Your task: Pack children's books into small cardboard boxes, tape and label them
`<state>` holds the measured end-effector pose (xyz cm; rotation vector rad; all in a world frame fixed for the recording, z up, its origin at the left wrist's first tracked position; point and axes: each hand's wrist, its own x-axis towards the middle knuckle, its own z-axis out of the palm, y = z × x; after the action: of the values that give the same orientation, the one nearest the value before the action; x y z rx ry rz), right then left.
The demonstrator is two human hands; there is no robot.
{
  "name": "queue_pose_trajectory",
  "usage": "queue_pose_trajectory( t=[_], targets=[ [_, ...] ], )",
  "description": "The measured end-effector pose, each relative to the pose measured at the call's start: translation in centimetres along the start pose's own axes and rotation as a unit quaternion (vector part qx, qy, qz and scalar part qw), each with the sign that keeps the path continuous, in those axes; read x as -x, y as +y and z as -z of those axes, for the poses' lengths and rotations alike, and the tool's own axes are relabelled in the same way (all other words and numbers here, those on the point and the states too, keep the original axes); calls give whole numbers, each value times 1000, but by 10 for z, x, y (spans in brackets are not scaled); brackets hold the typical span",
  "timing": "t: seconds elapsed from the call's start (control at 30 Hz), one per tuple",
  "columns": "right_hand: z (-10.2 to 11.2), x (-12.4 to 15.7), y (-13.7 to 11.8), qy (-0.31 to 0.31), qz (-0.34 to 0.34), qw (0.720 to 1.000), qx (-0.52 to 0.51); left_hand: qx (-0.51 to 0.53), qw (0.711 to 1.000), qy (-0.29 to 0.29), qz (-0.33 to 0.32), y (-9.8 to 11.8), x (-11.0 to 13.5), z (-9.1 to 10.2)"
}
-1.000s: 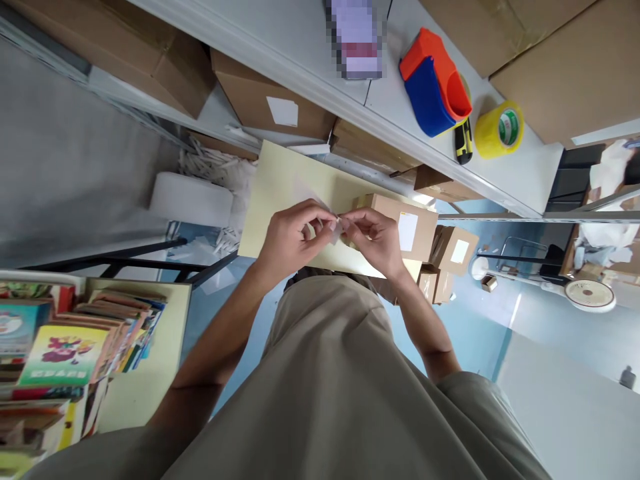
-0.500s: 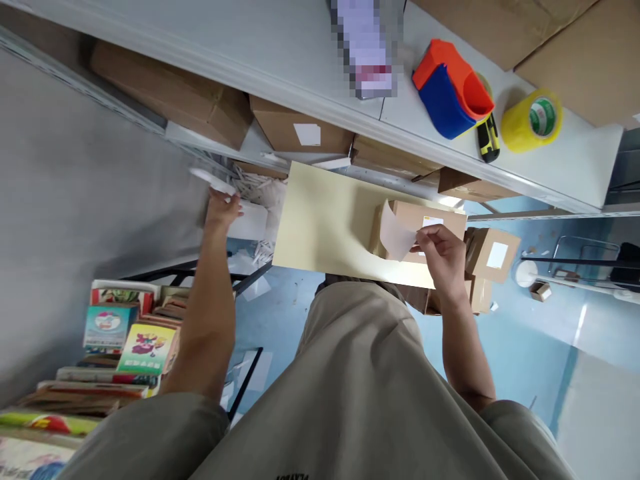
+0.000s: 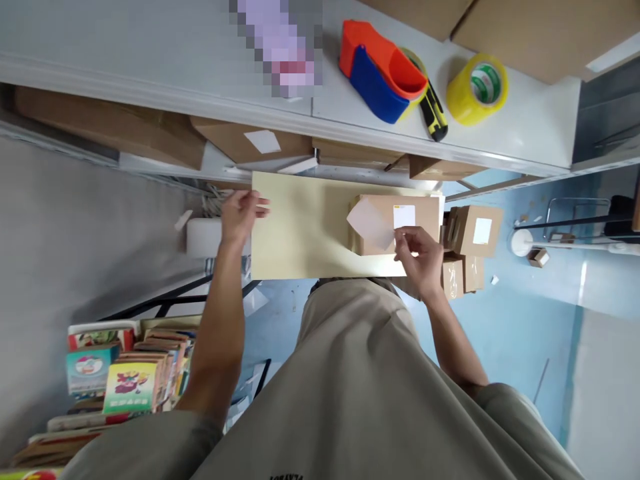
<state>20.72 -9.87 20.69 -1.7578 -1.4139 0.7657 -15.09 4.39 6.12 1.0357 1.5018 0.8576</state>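
A thin pale sheet (image 3: 369, 223) is pinched by its near right corner between the thumb and fingertips of the right hand (image 3: 420, 259). It is spread to the left of those fingers, over a brown box (image 3: 426, 215) on the right of the yellow table (image 3: 299, 228). The left hand (image 3: 239, 217) is held at the table's left edge, well apart, its fingers loosely parted.

The short-sleeved shirt (image 3: 360, 387) is greyish olive, with small dark lettering (image 3: 287, 477).
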Motion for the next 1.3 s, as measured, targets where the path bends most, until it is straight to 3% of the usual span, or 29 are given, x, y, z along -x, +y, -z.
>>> queue_pose_trajectory(
  t=[0.03,0.13,0.2,0.3,0.4,0.5,0.57,0.7,0.83,0.97,1.07,1.17,1.23,1.3],
  targets=[
    [1,1,5,10,44,998,36,48,998,-20,32,6,20,-23],
    [3,5,24,23,204,968,145,178,969,-157,75,36,89,-94],
    [5,8,37,9,289,938,191,227,951,-192,89,57,126,-137],
    [9,12,57,-16,358,909,211,261,954,-124,81,74,155,-186],
    [16,14,77,-73,349,913,200,248,964,-48,82,72,159,-217],
    [32,12,95,-174,287,929,157,214,973,6,92,61,159,-238],
    [48,4,106,-201,233,947,92,200,975,25,97,56,160,-250],
    [82,-27,129,-125,70,989,-31,190,976,28,100,52,167,-271],
    [94,-50,156,-140,-62,979,-132,177,978,8,107,54,177,-290],
    [92,-51,176,-192,-127,955,-186,152,982,4,115,52,187,-305],
    [93,-40,180,-197,-84,962,-170,112,988,17,108,45,193,-313],
    [95,-21,175,-213,83,968,-101,51,996,57,54,38,199,-317],
    [95,-9,172,-234,200,951,-38,32,996,86,24,34,204,-319],
    [95,0,172,-239,252,938,9,20,994,104,24,31,207,-319]
  ],
)
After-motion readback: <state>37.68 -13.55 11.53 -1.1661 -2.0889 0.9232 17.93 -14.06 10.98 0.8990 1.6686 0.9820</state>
